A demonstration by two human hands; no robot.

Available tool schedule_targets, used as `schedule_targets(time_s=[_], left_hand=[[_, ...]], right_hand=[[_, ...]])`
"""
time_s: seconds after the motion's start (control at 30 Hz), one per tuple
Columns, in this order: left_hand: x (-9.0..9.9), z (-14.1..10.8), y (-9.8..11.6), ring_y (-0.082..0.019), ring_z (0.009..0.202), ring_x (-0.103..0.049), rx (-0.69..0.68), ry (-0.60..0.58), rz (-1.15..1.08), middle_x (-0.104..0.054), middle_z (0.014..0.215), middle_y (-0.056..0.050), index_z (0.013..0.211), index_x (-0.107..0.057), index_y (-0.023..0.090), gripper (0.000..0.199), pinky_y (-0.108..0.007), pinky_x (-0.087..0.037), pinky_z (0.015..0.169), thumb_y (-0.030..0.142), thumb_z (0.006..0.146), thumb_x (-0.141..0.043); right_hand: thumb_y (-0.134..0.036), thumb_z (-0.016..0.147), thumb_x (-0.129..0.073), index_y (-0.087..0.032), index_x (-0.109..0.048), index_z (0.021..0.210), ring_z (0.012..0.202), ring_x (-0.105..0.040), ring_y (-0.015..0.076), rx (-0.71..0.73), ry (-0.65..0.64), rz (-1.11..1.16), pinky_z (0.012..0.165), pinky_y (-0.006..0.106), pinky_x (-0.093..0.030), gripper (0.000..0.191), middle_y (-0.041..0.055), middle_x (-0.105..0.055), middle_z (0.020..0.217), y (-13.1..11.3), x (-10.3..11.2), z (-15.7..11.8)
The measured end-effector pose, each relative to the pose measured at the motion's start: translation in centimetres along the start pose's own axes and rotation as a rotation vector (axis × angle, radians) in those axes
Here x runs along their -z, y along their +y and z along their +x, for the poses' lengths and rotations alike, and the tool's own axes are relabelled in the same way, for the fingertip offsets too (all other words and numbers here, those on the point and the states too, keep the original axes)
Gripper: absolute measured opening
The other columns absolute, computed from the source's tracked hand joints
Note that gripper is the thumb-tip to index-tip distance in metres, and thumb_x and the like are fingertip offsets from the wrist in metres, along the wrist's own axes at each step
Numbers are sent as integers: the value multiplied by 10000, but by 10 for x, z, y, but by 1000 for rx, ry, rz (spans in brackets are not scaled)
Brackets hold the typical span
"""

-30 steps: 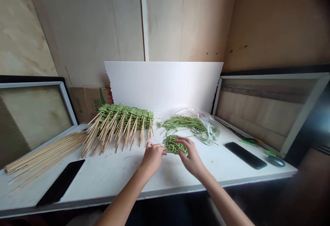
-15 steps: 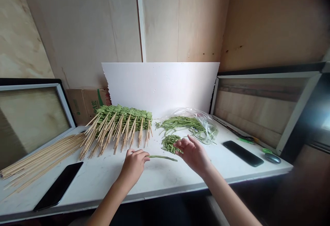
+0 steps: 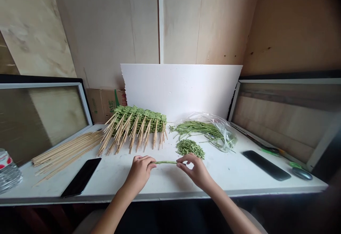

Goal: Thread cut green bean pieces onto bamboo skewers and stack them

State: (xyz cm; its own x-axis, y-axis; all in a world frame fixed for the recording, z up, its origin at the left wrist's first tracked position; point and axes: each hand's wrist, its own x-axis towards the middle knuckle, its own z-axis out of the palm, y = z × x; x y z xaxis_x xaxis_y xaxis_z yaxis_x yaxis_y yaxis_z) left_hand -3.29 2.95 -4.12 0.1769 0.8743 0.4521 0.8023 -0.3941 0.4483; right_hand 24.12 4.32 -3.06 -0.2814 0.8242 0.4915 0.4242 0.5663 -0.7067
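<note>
While your left hand (image 3: 139,170) pinches one end of a green bean (image 3: 165,162) between thumb and fingers, your right hand (image 3: 196,171) grips the other end with its thumb and fingertips. Both hands are closed down to the bean's thickness at the tips, and your right palm is loosely cupped behind its pinch. The bean runs nearly level and straight between them, on your side of the heap of cut beans (image 3: 189,146) and a little to its left. The knuckles of your right hand overlap the heap's near edge in view; you cannot tell from here whether they touch it.

To the left of the heap and slightly beyond it, you have a stack of skewered beans (image 3: 142,118), its bare stick ends pointing towards you. Farther left of the heap lie loose sticks (image 3: 70,148), with a phone (image 3: 81,177) nearer you. Just beyond the heap are long beans (image 3: 198,128), partly inside a clear plastic bag (image 3: 228,136). Well to the right of the heap, another phone (image 3: 266,165) and a mouse (image 3: 302,174) rest on the bench (image 3: 226,179). A white board (image 3: 182,88) stands upright behind the heap.
</note>
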Motion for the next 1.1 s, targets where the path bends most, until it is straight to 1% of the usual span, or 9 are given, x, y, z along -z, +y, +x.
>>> schedule_targets(time_s=[0.1, 0.2, 0.33, 0.47, 0.57, 0.77, 0.87, 1.0, 1.1], left_hand=[[-1, -3, 7, -282, 972, -666, 5, -29, -56, -791, 1009, -62, 998, -773, 240, 140, -420, -489, 904, 270, 950, -645], [-4, -5, 13, -259, 933, -683, -27, -55, -121, -785, 990, -57, 998, -765, 237, 127, -386, -500, 885, 283, 953, -655], [-4, -5, 17, -251, 941, -687, -46, -39, -142, -775, 998, -55, 992, -764, 235, 128, -372, -499, 880, 265, 965, -642], [0, -5, 18, -247, 929, -677, -56, -11, -126, -770, 974, -50, 968, -766, 236, 103, -371, -492, 877, 250, 956, -664], [1, -5, 17, -250, 933, -669, -66, 4, -110, -770, 973, -49, 965, -765, 241, 85, -376, -485, 884, 239, 946, -682], [-1, -7, 24, -264, 955, -659, -68, 3, -106, -771, 989, -53, 970, -761, 248, 77, -389, -478, 899, 268, 950, -690], [-6, -9, 31, -254, 951, -672, -112, -29, -198, -770, 988, -49, 1004, -760, 251, 113, -369, -483, 881, 318, 968, -677], [-17, -9, 35, -204, 857, -681, -166, -39, -336, -739, 918, -39, 958, -767, 231, 145, -306, -492, 790, 210, 987, -627], [-24, -9, 32, -208, 868, -667, -173, -3, -333, -715, 926, -48, 942, -766, 217, 157, -304, -491, 789, 145, 962, -627]], right_hand=[[-502, 936, -669, -268, -790, 927, 857, -647, 261, 4, 31, 1, 759, 396, -519, 263, 65, -775, 924, -3, -9, -3], [-487, 948, -658, -262, -775, 922, 856, -642, 253, 5, 34, 28, 771, 382, -509, 255, 62, -759, 908, -5, -17, -8], [-476, 917, -706, -257, -772, 944, 852, -636, 250, 7, 47, 70, 779, 374, -503, 230, 63, -748, 906, -2, -25, -13], [-502, 860, -770, -261, -777, 966, 840, -625, 252, 7, 49, 90, 790, 382, -508, 263, 66, -740, 912, 0, -26, -15], [-515, 856, -773, -264, -777, 969, 832, -620, 254, 14, 71, 82, 787, 388, -505, 275, 63, -732, 887, -2, -27, -15], [-437, 931, -714, -262, -763, 931, 851, -599, 257, 90, 118, 43, 807, 400, -483, 182, 58, -725, 847, -8, -30, -17], [-400, 940, -715, -265, -766, 943, 873, -598, 260, 143, 137, 45, 839, 410, -477, 144, 57, -725, 850, -8, -35, -20], [-389, 931, -732, -263, -763, 953, 883, -593, 259, 171, 99, 64, 802, 392, -484, 131, 57, -719, 854, -7, -42, -22], [-361, 931, -734, -258, -742, 934, 885, -583, 260, 174, 88, 41, 796, 390, -482, 104, 54, -713, 852, -7, -44, -23]])
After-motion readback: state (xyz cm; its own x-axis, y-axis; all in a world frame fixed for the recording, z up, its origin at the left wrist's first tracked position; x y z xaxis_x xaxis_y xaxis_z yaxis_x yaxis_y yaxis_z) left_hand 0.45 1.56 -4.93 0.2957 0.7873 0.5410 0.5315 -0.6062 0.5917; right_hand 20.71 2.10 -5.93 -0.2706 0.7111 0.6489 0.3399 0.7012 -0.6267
